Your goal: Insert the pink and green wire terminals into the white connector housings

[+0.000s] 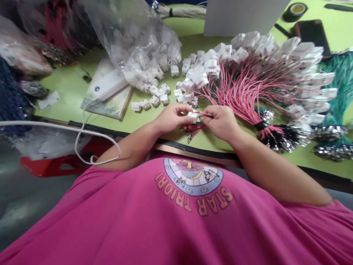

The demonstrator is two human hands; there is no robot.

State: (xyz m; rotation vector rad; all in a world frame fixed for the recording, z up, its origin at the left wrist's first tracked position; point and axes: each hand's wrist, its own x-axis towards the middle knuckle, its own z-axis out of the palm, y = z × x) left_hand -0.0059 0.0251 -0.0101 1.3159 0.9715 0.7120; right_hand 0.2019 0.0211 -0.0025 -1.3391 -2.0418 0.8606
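My left hand (173,119) pinches a small white connector housing (192,117) between thumb and fingers, just above the table edge. Close on its right, my right hand (219,121) is closed on a thin wire (206,115) whose end reaches the housing; whether the tip sits inside it I cannot tell. A few pink wires with metal terminals (190,138) lie beneath the hands. Beyond them, a large bundle of pink wires (234,92) fans out, many of them ending in white housings (320,79).
Loose white housings (154,100) spill from a clear plastic bag (138,40). A white device (109,86) with a cable rests on a booklet (125,105) at left. Green wires (340,84), a dark phone-like object (311,35) and black tape (295,11) lie at right.
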